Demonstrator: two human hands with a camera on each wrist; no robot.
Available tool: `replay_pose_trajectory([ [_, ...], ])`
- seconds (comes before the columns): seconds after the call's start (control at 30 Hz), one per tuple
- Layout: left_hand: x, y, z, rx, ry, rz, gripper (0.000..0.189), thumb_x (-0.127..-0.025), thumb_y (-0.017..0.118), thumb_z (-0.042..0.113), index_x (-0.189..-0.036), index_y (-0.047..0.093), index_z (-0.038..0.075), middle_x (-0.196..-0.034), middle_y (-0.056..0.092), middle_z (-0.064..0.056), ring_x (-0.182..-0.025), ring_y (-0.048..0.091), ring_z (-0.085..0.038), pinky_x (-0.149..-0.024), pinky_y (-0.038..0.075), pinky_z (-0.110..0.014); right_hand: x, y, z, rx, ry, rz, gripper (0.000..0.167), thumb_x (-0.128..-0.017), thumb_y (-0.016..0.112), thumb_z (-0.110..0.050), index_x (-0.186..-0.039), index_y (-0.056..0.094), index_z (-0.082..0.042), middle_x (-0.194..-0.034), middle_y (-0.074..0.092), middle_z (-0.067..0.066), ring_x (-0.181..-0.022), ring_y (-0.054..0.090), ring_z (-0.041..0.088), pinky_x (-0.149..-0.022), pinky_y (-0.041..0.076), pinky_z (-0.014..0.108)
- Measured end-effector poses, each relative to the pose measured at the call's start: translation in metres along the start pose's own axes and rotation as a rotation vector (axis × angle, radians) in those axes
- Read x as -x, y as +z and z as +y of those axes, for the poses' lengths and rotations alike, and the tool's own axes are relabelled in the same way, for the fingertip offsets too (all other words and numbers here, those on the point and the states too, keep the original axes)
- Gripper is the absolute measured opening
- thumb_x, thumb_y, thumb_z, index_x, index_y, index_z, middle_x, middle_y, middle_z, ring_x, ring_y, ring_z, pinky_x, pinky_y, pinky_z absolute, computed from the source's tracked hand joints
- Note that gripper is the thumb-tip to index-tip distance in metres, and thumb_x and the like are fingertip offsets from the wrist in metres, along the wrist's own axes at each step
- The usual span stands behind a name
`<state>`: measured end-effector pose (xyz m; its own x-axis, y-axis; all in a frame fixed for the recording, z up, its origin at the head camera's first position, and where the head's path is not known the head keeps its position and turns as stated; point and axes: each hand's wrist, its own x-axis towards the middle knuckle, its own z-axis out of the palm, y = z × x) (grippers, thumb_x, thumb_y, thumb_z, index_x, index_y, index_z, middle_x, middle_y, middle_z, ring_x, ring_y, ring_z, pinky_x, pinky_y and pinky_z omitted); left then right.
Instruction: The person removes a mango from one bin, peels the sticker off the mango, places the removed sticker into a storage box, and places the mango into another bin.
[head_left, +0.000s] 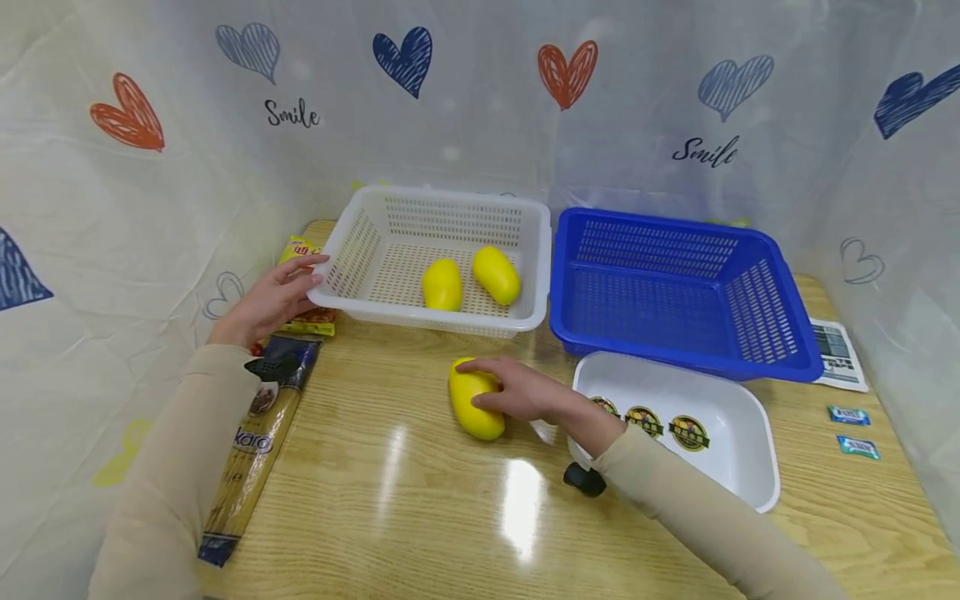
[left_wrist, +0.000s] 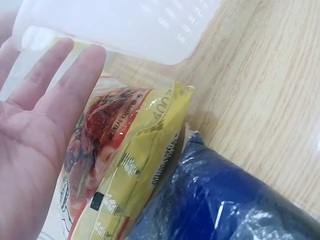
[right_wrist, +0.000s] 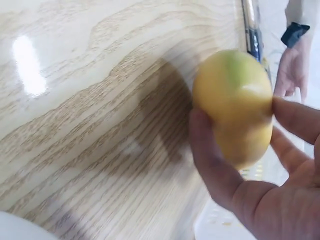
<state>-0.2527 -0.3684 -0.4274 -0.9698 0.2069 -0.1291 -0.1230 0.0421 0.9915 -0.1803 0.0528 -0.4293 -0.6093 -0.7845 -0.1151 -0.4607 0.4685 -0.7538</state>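
My right hand [head_left: 521, 387] holds a yellow mango [head_left: 478, 417] over the wooden table, in front of the white basket. In the right wrist view the thumb lies on one side of the mango [right_wrist: 232, 92] and the other fingers on the opposite side; a green patch marks its end. The white perforated basket [head_left: 420, 315] has two more mangoes inside, one on the left [head_left: 442, 285] and one on the right [head_left: 497, 275]. At that basket's left rim is my left hand [head_left: 270, 300], its fingers extended and touching the rim; the palm shows in the left wrist view.
A blue basket [head_left: 798, 350] stands right of the white one, behind a white tray [head_left: 738, 479] bearing round stickers. Left lie a long pasta pack [head_left: 251, 446] and a yellow food packet [left_wrist: 160, 120]. Two small wrapped packets [head_left: 849, 415] and a printed sheet [head_left: 840, 358] lie right.
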Motion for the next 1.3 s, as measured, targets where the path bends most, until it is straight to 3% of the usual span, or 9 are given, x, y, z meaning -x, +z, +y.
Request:
replay_pose_trajectory([
  [0.13,-0.001,0.001,0.0,0.026,0.013,-0.014,0.049,-0.102,0.051,0.021,-0.149,0.038,0.012,-0.132,0.045,-0.011,-0.109,0.06,-0.015,-0.084,0.054,-0.026,0.01,-0.002,-0.002,-0.099,0.026,-0.002,0.05,-0.096,0.061,-0.013,-0.144,0.048,-0.011,-0.145,0.046,0.012,-0.123,0.046,0.024,-0.103,0.039,0.042],
  [0.3,-0.001,0.002,-0.002,0.027,0.014,-0.005,0.049,-0.102,0.051,0.02,-0.148,0.038,0.011,-0.129,0.046,-0.013,-0.107,0.061,-0.015,-0.083,0.054,-0.027,0.031,-0.008,-0.01,-0.244,0.088,0.011,0.052,-0.097,0.061,-0.023,-0.147,0.046,-0.025,-0.149,0.038,0.008,-0.122,0.051,0.028,-0.092,0.048,0.037],
  [0.6,0.001,0.001,-0.002,-0.001,0.004,0.01,0.051,-0.102,0.052,0.022,-0.149,0.037,0.012,-0.129,0.046,-0.012,-0.107,0.061,-0.015,-0.083,0.054,-0.026,0.06,-0.032,-0.03,-0.295,-0.034,0.054,0.049,-0.1,0.057,-0.022,-0.148,0.044,-0.023,-0.15,0.033,0.012,-0.125,0.048,0.036,-0.087,0.052,0.037],
  [0.77,0.004,0.003,0.0,-0.001,-0.013,0.019,0.051,-0.102,0.051,0.021,-0.15,0.035,0.011,-0.131,0.045,-0.012,-0.107,0.061,-0.015,-0.083,0.054,-0.026,0.066,-0.047,-0.034,-0.383,-0.018,0.127,0.048,-0.1,0.058,-0.02,-0.147,0.046,-0.023,-0.147,0.036,0.009,-0.122,0.051,0.034,-0.085,0.054,0.038],
  [1.0,0.009,0.008,0.01,-0.006,-0.019,0.01,0.053,-0.102,0.051,0.02,-0.151,0.032,0.007,-0.133,0.043,-0.014,-0.109,0.06,-0.016,-0.084,0.054,-0.027,0.057,-0.08,-0.034,-0.439,0.133,0.312,0.046,-0.097,0.062,-0.035,-0.142,0.051,-0.031,-0.133,0.052,0.008,-0.105,0.063,0.026,-0.08,0.056,0.041],
  [1.13,0.009,0.009,0.012,-0.007,-0.019,0.01,0.054,-0.102,0.051,0.02,-0.15,0.032,0.006,-0.133,0.043,-0.015,-0.108,0.06,-0.015,-0.083,0.054,-0.027,0.041,-0.098,-0.031,-0.436,0.157,0.401,0.047,-0.097,0.062,-0.033,-0.143,0.051,-0.029,-0.141,0.045,0.006,-0.104,0.063,0.026,-0.08,0.057,0.041],
  [1.3,0.004,0.006,0.006,-0.006,-0.014,0.012,0.052,-0.102,0.051,0.019,-0.15,0.034,0.008,-0.134,0.043,-0.013,-0.107,0.06,-0.015,-0.083,0.054,-0.027,0.012,-0.119,-0.026,-0.357,0.168,0.435,0.045,-0.099,0.06,-0.029,-0.143,0.052,-0.028,-0.146,0.04,0.003,-0.101,0.063,0.026,-0.076,0.058,0.04],
])
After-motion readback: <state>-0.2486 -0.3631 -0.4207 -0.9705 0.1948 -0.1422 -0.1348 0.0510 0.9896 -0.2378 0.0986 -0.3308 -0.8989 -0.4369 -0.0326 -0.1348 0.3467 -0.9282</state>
